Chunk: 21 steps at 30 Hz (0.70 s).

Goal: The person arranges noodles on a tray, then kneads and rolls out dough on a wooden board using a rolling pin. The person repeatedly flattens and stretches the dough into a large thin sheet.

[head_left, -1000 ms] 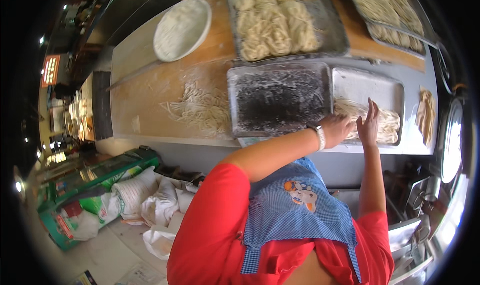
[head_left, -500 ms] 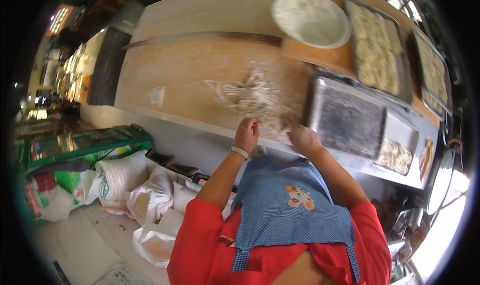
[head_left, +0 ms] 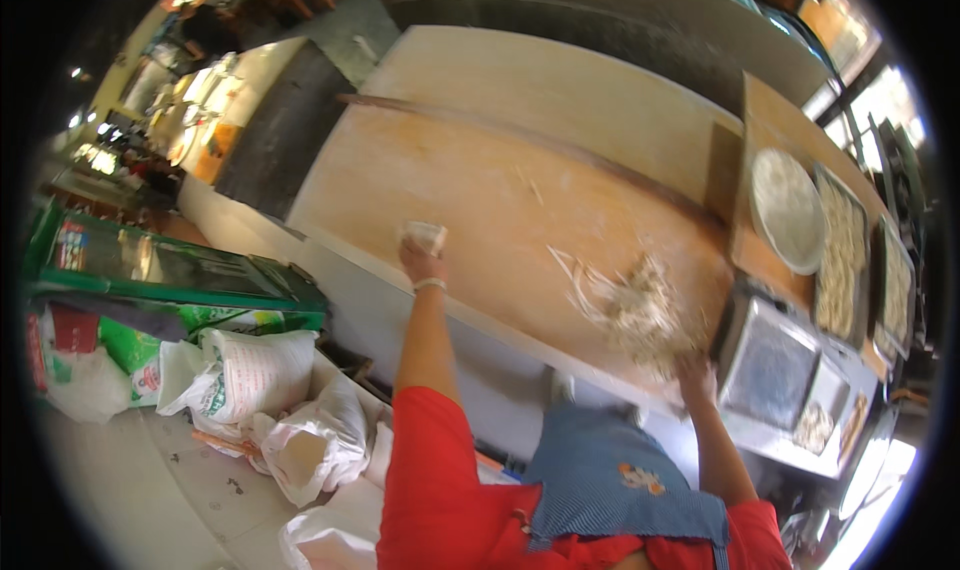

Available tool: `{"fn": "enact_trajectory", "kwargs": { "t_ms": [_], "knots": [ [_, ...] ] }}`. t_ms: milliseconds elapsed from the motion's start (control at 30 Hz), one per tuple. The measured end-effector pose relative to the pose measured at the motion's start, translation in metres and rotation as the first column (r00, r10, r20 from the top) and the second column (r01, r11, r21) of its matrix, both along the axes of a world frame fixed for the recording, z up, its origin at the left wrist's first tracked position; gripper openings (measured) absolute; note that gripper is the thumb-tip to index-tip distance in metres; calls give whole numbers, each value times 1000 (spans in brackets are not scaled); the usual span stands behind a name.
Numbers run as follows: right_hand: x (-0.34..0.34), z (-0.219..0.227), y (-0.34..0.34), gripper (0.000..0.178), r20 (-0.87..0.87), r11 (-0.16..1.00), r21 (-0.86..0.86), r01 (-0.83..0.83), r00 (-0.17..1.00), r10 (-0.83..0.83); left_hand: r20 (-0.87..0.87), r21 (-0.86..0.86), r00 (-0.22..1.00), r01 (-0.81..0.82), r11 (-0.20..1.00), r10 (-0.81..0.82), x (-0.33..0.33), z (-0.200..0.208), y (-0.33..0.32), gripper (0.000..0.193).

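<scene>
Out to the left, my left hand (head_left: 422,264) is closed on a small pale, flat rectangular piece (head_left: 428,234) at the near edge of the wooden work board (head_left: 480,200). It looks like a dough scraper, though its exact kind is not clear. Floury cut noodles (head_left: 640,305) lie in a loose heap on the right half of the board, with a few strands trailing left. Against the near right end of that heap is my right hand (head_left: 697,378); its fingers are blurred and partly hidden.
A long rolling pin (head_left: 540,150) lies across the board. To the right are a round metal basin (head_left: 788,210), a floury metal tray (head_left: 768,360) and trays of noodles (head_left: 842,255). White sacks (head_left: 260,370) stand on the floor at left, beside a green-framed cabinet (head_left: 180,280).
My left hand has left the noodles' near edge and reached left to take hold of the pale rectangular piece. My right hand stays by the heap. The view has shifted left.
</scene>
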State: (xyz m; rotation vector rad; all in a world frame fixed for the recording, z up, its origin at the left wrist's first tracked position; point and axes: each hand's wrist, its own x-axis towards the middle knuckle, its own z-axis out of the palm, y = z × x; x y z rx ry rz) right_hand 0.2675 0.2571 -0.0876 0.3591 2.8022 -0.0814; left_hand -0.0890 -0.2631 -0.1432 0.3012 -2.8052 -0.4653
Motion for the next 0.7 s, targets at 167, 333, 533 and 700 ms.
{"fn": "enact_trajectory", "kwargs": {
  "t_ms": [167, 333, 533, 700],
  "knots": [
    [-17, -9, -14, 86, -40, 843, -154, 516, 849, -527, 59, -157, 981, 194, 968, -187, -19, -29, 3, 83],
    [-39, -27, -17, 72, -122, 835, -309, 456, 851, -511, 113, -107, 991, 80, 991, -68, 0, -2, 33, 69],
    [-39, -21, -9, 52, -209, 867, -386, 317, 885, -417, 278, -12, 930, 254, 967, -241, 29, 18, 97, 64],
    [-57, 16, 26, 50, -137, 744, -576, 337, 858, -495, 28, -253, 928, 365, 896, -371, 36, -27, 121, 44]
  ]
}}
